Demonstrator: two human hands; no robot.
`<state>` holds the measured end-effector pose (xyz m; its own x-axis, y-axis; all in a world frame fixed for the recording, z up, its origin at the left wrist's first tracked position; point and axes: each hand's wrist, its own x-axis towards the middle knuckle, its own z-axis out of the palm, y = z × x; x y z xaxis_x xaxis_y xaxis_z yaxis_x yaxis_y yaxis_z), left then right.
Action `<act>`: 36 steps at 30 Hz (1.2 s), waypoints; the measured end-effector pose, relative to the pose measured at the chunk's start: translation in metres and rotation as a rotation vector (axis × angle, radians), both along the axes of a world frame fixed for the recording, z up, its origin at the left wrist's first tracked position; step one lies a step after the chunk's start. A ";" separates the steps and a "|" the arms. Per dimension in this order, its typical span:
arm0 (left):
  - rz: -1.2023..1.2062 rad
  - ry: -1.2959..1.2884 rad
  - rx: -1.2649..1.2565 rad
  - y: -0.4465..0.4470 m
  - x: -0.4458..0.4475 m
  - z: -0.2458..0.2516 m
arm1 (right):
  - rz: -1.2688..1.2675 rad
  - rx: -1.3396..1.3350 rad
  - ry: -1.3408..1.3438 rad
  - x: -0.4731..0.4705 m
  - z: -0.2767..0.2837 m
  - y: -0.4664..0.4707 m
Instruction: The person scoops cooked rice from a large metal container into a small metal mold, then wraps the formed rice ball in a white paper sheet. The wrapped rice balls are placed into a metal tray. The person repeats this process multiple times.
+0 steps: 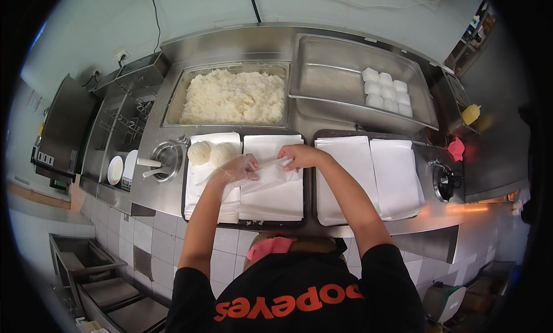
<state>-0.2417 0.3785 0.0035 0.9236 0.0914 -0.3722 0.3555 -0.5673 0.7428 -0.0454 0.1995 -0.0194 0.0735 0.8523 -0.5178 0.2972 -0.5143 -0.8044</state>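
My left hand (236, 168), in a clear plastic glove, grips the left end of a folded white paper sheet (272, 177). My bare right hand (300, 156) pinches the upper right edge of that sheet. Whether anything lies inside its fold is hidden. Beneath is a stack of white paper sheets (272, 208) on a dark tray (307, 195). Two balls of rice, a left one (199, 153) and a right one (223, 153), rest on the neighbouring paper stack (211, 199), just beyond my left hand.
Behind the tray is a steel pan of cooked rice (233, 95). A deep steel pan (332, 78) holds several white wrapped bundles (386, 91). Another tray bears paper stacks (345, 182) on the right. Utensils stand in a round well (166, 160) at left; a yellow squeeze bottle (471, 114) is far right.
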 end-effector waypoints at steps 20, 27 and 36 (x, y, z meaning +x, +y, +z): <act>-0.151 0.121 0.688 -0.044 -0.033 -0.015 | 0.394 0.277 -0.834 -0.043 0.004 -0.016; -0.152 0.076 0.744 -0.014 0.024 -0.022 | 0.338 0.165 -0.984 -0.055 0.003 0.020; -0.028 -0.106 -0.701 -0.054 -0.010 -0.013 | -0.919 0.511 0.710 -0.103 -0.026 -0.049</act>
<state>-0.2515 0.3241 -0.0100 0.9566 -0.1609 -0.2428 0.2534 0.0489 0.9661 -0.1487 0.1502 -0.0455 0.5839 0.7486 -0.3142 -0.5795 0.1132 -0.8071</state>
